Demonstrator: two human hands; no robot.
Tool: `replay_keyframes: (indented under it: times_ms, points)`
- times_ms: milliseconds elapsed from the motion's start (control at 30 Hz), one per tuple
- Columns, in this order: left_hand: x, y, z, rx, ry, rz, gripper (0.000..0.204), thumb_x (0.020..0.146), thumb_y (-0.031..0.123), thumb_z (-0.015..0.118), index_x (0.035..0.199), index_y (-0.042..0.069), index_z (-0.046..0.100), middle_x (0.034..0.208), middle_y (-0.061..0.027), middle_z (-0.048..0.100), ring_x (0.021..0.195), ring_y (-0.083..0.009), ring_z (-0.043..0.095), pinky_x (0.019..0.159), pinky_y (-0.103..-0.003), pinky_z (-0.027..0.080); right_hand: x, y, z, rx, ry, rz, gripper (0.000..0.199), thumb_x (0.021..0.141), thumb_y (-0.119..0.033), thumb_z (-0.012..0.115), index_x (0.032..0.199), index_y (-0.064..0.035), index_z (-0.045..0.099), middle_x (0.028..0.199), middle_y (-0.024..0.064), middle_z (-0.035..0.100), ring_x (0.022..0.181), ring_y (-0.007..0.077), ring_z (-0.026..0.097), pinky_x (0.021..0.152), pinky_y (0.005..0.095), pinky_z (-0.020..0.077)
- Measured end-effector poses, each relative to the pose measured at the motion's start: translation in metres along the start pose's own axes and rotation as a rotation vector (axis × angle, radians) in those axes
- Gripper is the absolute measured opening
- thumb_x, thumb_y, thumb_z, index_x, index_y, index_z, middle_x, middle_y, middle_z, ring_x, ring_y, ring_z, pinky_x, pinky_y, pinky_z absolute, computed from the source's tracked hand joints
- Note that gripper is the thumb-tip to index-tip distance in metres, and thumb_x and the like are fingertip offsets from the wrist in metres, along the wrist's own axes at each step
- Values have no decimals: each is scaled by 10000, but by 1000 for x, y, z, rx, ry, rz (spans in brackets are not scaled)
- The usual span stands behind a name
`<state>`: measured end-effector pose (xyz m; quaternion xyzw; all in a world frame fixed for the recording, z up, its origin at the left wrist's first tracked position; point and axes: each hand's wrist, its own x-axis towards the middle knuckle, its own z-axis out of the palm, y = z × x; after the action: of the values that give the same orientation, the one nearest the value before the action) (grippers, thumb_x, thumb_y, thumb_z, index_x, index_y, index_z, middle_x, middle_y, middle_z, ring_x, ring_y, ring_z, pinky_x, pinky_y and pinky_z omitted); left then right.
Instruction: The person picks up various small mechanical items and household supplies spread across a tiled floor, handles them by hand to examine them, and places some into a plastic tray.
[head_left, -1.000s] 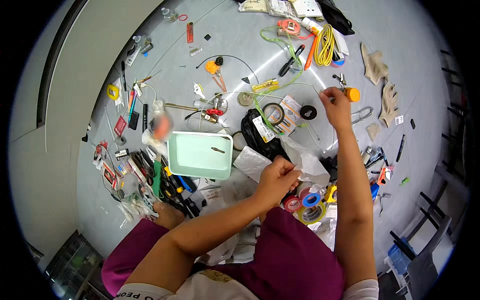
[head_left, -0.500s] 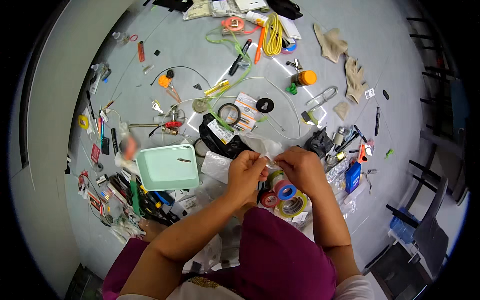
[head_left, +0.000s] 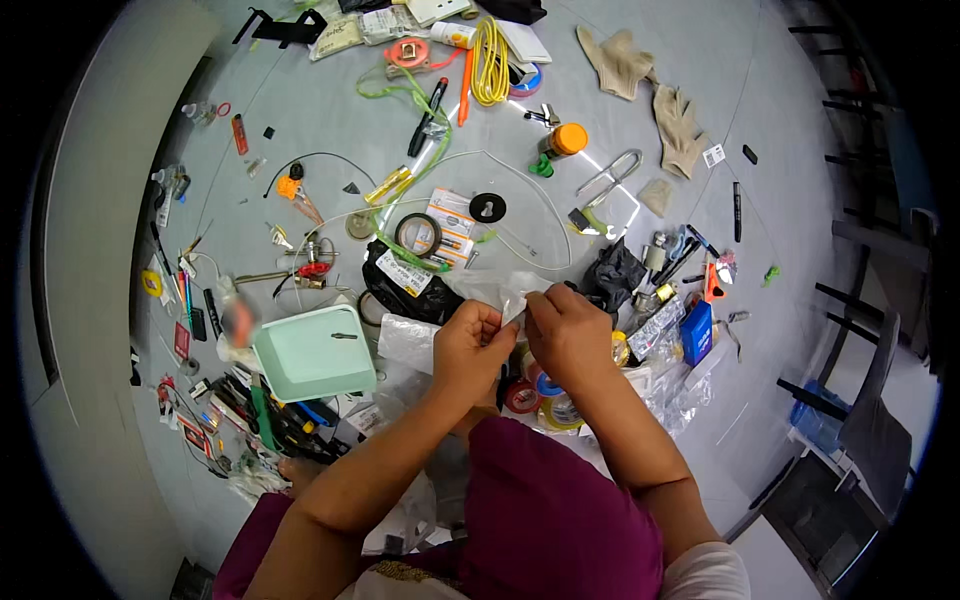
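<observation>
Both my hands meet in front of my knees, pinching the edge of a thin white plastic bag (head_left: 509, 289). My left hand (head_left: 470, 350) has its fingers closed on one side of the edge. Close beside it, my right hand (head_left: 570, 330) is closed on the other side, knuckles up. The bag spreads away beyond my fingertips, and its inside cannot be seen. Several tape rolls lie under my hands, among them a red tape roll (head_left: 521, 396). A black plastic package with a white label (head_left: 415, 285) lies just beyond my left hand.
To the left stands a pale green tray (head_left: 315, 385) with a small metal piece in it. Pens and tools (head_left: 290, 420) are heaped beside it. At the right are a blue box (head_left: 697, 332) and a black plastic bag (head_left: 608, 277). Gloves (head_left: 680, 130) lie far right, chairs (head_left: 875, 420) beyond.
My view has shifted, so the floor items sit further left. My hands stay together on the bag; the right hand has turned more knuckles-up and covers more of the tape rolls.
</observation>
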<state>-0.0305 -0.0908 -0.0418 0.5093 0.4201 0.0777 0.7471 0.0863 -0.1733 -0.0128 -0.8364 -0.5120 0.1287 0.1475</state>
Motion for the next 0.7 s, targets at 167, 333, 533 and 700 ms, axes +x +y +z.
replay_keyframes:
  times_ms: [167,333,533,700]
  points:
    - [-2,8,4,-144,-38,-48,167,839,-14,594,943,21,468,724,-46,580,586,-81,558,538,-208,485,-2,-5,-19,-48,-200,21,66,656,-148,604,684,-99,569,756,57,549,672,230,610,543,329,495]
    - [-16,12,6,-242,-53,4,417,837,-60,542,1204,28,364,741,-45,551,601,-97,552,539,-224,477,1,-9,-34,-85,-148,157,110,723,-185,682,737,-86,635,699,67,568,604,271,600,507,366,472]
    - [-17,-16,-8,310,-28,179,583,783,-68,544,1333,48,391,665,33,438,559,-42,426,527,-176,364,18,45,-18,186,33,394,169,749,-212,659,746,-43,660,708,135,625,654,342,600,593,414,481]
    - [-19,-10,-18,381,-31,139,555,719,-43,574,1255,86,510,580,-16,448,509,-86,449,505,-230,404,24,142,47,105,-52,674,203,771,-237,638,886,-76,682,831,170,657,767,341,635,697,416,504]
